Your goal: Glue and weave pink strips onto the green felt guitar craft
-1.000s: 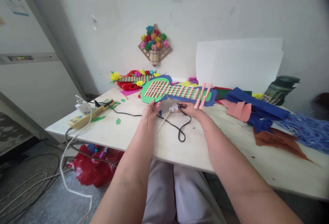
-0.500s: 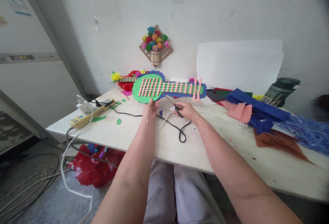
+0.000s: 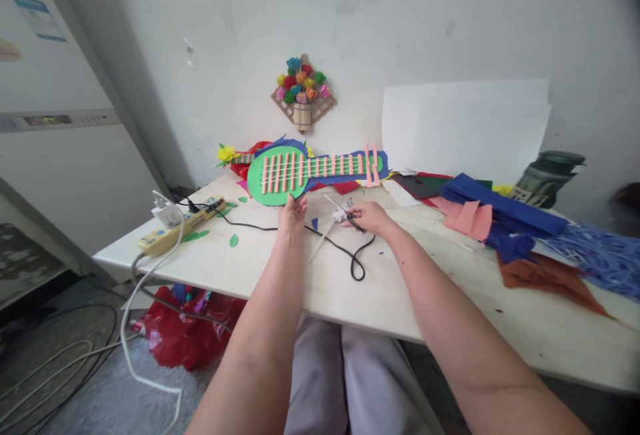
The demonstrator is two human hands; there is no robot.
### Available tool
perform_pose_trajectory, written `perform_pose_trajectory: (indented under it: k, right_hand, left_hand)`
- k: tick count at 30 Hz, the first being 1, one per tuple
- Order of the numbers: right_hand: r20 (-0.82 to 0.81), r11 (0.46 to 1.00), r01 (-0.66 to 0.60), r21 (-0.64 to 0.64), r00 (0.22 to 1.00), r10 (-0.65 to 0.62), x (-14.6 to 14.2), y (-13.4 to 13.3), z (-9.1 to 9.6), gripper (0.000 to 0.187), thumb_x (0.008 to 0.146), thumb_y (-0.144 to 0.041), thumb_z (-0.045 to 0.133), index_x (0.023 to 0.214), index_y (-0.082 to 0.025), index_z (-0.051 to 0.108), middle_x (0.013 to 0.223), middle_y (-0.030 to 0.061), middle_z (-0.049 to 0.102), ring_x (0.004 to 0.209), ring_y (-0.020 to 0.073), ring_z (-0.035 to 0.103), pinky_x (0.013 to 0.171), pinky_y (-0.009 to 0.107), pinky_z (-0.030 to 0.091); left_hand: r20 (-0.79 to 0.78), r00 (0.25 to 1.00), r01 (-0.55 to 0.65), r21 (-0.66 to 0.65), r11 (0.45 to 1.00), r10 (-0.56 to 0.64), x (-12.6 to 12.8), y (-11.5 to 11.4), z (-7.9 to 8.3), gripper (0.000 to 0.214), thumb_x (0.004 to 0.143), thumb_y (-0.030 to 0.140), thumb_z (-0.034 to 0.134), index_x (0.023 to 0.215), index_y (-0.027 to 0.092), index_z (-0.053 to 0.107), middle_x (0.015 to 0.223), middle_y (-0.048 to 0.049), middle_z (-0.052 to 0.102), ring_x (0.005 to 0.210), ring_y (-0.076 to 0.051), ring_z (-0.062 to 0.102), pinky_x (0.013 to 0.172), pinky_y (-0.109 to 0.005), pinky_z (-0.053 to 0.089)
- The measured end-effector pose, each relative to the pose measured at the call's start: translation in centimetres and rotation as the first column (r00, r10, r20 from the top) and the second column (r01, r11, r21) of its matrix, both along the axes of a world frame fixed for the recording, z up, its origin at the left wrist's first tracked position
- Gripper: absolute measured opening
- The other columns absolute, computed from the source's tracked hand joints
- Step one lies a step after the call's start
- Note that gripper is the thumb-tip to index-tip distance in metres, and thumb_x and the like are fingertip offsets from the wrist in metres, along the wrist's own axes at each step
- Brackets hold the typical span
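Observation:
My left hand (image 3: pixel 293 212) pinches the lower rim of a green paper guitar (image 3: pixel 280 175) backed with blue paper and crossed by pink strips, holding it upright above the white table (image 3: pixel 300 268). My right hand (image 3: pixel 367 217) is closed round the dark handles of a pair of scissors (image 3: pixel 345 212), their thin blades pointing up and left toward the guitar's edge. A small blue paper offcut (image 3: pixel 314 223) lies on the table between my hands.
A black cable (image 3: pixel 350 255) loops under my right hand. A yellow power strip (image 3: pixel 173 225) with plugs sits at the left edge. Blue, pink and brown paper scraps (image 3: pixel 500 222) pile up on the right, beside a dark jar (image 3: pixel 547 178). A paper flower craft (image 3: pixel 301 92) hangs on the wall.
The paper guitar has swung left and tilted upright, from slanting down-right to nearly level. My right hand with the scissors has drawn slightly away from its edge.

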State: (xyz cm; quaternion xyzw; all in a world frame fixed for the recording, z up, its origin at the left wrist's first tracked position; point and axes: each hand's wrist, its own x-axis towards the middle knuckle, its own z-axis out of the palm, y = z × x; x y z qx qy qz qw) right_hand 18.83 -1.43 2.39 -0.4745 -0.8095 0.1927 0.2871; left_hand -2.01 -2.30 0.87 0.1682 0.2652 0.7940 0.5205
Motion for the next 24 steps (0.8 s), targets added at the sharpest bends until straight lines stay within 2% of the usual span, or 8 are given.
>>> perform_pose_trajectory:
  k: [5,9,15,18,24]
  right_hand:
    - [0.144,0.995,0.042,0.086,0.988,-0.055,-1.0,-0.5,0.4,0.03,0.063,-0.04,0.068,0.091,-0.027,0.07,0.077,-0.0008,0.07,0.072,0.016,0.063,0.061,0.022,0.046]
    - [0.3,0.99,0.057,0.126,0.949,-0.092,-1.3,-1.4,1.2,0.03,0.067,-0.04,0.064,0.094,-0.028,0.07,0.079,0.0003,0.07,0.076,0.018,0.062,0.06,0.023,0.043]
    - [0.483,0.971,0.035,0.236,0.863,-0.149,-2.7,-2.9,2.1,0.021,0.071,-0.033,0.057,0.082,-0.022,0.071,0.085,0.0088,0.069,0.082,0.0227,0.062,0.066,0.027,0.043]
    - [0.526,0.966,0.084,0.244,0.826,-0.205,-3.9,-3.6,2.3,0.025,0.073,-0.031,0.055,0.084,-0.016,0.071,0.086,0.0145,0.069,0.082,0.026,0.063,0.066,0.03,0.045]
    - [0.535,0.972,0.09,0.217,0.822,-0.196,-5.7,-4.4,1.6,0.027,0.072,-0.022,0.053,0.092,-0.013,0.069,0.093,0.016,0.067,0.086,0.0249,0.063,0.069,0.029,0.046]
  left_hand:
    - [-0.03,0.999,0.012,-0.009,1.0,-0.012,0.0,-0.1,0.1,0.018,0.088,0.024,0.047,0.1,0.017,0.058,0.073,-0.004,0.068,0.058,-0.007,0.06,0.05,-0.013,0.044]
    - [-0.047,0.999,0.011,-0.034,0.999,-0.013,0.2,-0.2,0.3,0.017,0.086,0.025,0.05,0.098,0.017,0.059,0.074,-0.0043,0.068,0.058,-0.007,0.06,0.05,-0.013,0.043]
    - [-0.067,0.997,0.042,-0.039,0.998,-0.044,0.5,-0.3,0.4,0.021,0.086,0.024,0.051,0.104,0.016,0.056,0.071,-0.0036,0.067,0.055,-0.008,0.061,0.049,-0.014,0.044]
    - [-0.087,0.994,0.072,-0.02,0.997,-0.074,0.6,-0.3,0.3,0.022,0.086,0.023,0.051,0.106,0.015,0.055,0.069,-0.0035,0.067,0.053,-0.008,0.061,0.048,-0.014,0.044]
    - [-0.107,0.988,0.111,-0.038,0.993,-0.114,0.8,-0.2,0.1,0.015,0.082,0.025,0.056,0.092,0.014,0.059,0.068,-0.0041,0.066,0.052,-0.009,0.061,0.047,-0.015,0.045]
